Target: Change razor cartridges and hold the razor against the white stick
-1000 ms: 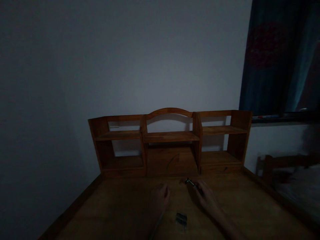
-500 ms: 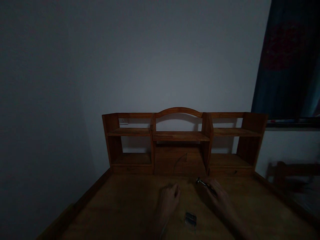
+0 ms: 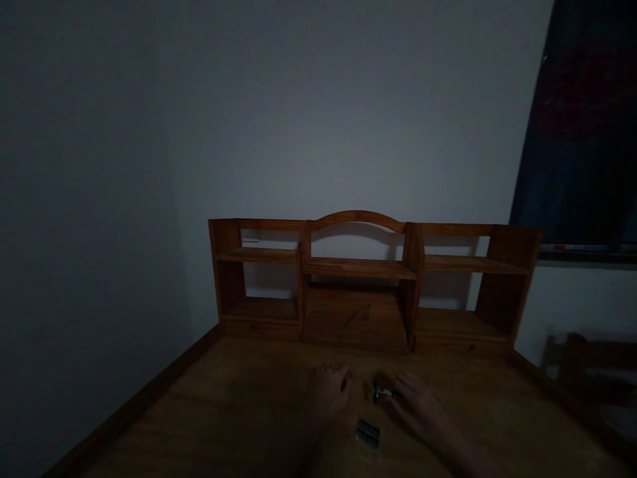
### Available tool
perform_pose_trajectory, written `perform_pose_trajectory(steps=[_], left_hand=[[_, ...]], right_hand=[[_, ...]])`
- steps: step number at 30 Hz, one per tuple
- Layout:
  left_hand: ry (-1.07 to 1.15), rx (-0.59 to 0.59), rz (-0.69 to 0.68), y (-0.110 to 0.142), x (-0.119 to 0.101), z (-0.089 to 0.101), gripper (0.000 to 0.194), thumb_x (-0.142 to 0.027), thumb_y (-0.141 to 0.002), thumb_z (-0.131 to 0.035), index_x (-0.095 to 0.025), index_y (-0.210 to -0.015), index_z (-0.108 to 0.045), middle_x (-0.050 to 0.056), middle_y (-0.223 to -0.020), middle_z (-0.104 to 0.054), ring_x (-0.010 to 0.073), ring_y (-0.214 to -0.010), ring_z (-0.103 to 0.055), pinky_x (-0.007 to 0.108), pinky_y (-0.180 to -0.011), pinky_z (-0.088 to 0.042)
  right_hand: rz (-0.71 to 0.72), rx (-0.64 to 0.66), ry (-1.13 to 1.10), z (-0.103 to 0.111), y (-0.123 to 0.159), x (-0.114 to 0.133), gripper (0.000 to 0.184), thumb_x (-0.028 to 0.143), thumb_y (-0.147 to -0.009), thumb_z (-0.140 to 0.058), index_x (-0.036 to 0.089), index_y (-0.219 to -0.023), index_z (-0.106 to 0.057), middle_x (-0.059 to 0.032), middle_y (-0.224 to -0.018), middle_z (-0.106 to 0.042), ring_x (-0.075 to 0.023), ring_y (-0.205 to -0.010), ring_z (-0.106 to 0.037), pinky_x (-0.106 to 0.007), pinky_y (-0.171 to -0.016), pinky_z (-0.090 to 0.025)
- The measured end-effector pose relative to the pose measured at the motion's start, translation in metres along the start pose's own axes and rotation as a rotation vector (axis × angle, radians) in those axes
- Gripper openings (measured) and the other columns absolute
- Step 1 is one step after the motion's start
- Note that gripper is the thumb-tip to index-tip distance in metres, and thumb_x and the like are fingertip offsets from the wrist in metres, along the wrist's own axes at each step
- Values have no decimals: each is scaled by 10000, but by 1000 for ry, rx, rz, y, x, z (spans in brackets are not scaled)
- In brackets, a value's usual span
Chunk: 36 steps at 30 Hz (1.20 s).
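Observation:
The room is very dim. My right hand point(image 3: 423, 408) rests on the wooden desk point(image 3: 223, 411) with its fingers closed round a small metal tool point(image 3: 382, 393), whose shiny head points left. My left hand point(image 3: 329, 392) lies just left of that head, fingers curled loosely; whether anything is in it I cannot make out. A small dark ribbed object point(image 3: 368, 431) lies on the desk between and in front of both hands, untouched.
A wooden shelf unit point(image 3: 358, 269) with an arched centre and open compartments stands at the back of the desk against a pale wall. A dark curtain point(image 3: 587, 126) hangs at the upper right. A wooden chair back point(image 3: 582, 358) shows at right.
The view has shifted so the desk appears lower and further left. My right hand has drawn the metal tool back toward me and closer to my left hand.

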<state>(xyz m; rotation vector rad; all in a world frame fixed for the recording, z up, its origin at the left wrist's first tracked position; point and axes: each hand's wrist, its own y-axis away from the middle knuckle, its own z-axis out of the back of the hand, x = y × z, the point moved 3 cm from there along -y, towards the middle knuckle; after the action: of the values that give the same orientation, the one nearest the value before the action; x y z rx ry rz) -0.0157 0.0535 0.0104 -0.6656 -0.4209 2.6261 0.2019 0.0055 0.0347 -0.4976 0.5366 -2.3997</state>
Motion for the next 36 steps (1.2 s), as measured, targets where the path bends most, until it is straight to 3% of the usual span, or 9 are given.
perform_pose_trajectory(steps=[5, 12, 18, 22, 26, 28, 32, 36], left_hand=[[-23, -86, -140, 2, -9, 2, 212, -169, -868, -442, -212, -934, -639, 41, -921, -696, 188, -904, -618, 349, -902, -406], [-42, -113, -300, 3, -17, -6, 115, -214, -876, -496, -205, -883, -611, 28, -835, -672, 180, -833, -604, 366, -875, -404], [-35, -38, -396, 6, -26, -9, 210, -310, -895, -530, -214, -1070, -598, 54, -1050, -674, 198, -992, -601, 367, -935, -410], [53, -37, -312, 1, -22, -16, 232, -273, -925, -445, -215, -1064, -620, 59, -1042, -684, 194, -982, -609, 355, -919, -438], [334, -84, -8, -7, -7, -24, 280, -260, -916, -397, -218, -959, -670, 34, -955, -716, 174, -907, -643, 314, -857, -488], [472, -95, 80, -8, -5, -24, 275, -305, -902, -428, -214, -917, -687, 27, -920, -725, 180, -880, -655, 316, -842, -501], [665, -113, 43, -2, -19, -16, 335, -411, -919, -423, -210, -986, -684, 35, -963, -716, 181, -907, -644, 302, -838, -500], [686, -116, 20, 4, -31, -11, 387, -463, -933, -393, -198, -971, -673, 41, -950, -702, 177, -896, -629, 286, -827, -489]], right_hand=[[79, -145, -1, -8, 5, 5, 185, 243, -897, -508, 219, -1053, -605, -92, -1038, -637, -242, -980, -598, -401, -850, -502], [16, -156, -86, -13, 8, 9, 217, 192, -919, -465, 216, -1092, -595, -93, -988, -608, -228, -918, -590, -377, -808, -509], [11, -143, -151, -6, 8, 10, 243, 217, -948, -452, 227, -1152, -583, -91, -1034, -596, -221, -948, -588, -365, -828, -504], [-4, -134, -184, -2, 8, 9, 271, 222, -957, -442, 249, -1196, -567, -80, -1059, -591, -205, -955, -598, -341, -841, -510], [-7, -122, -188, 1, 7, 13, 272, 222, -962, -432, 254, -1194, -571, -77, -1048, -592, -199, -933, -609, -330, -829, -525], [-8, -113, -187, 2, 7, 16, 266, 223, -966, -423, 252, -1180, -578, -79, -1046, -592, -197, -924, -613, -331, -825, -529], [-11, -126, -191, 1, 8, 19, 252, 234, -969, -417, 248, -1155, -586, -77, -1016, -598, -193, -872, -622, -324, -779, -538], [-30, -148, -169, -1, 9, 18, 239, 238, -965, -424, 249, -1146, -579, -77, -1018, -599, -202, -873, -623, -335, -766, -532]])
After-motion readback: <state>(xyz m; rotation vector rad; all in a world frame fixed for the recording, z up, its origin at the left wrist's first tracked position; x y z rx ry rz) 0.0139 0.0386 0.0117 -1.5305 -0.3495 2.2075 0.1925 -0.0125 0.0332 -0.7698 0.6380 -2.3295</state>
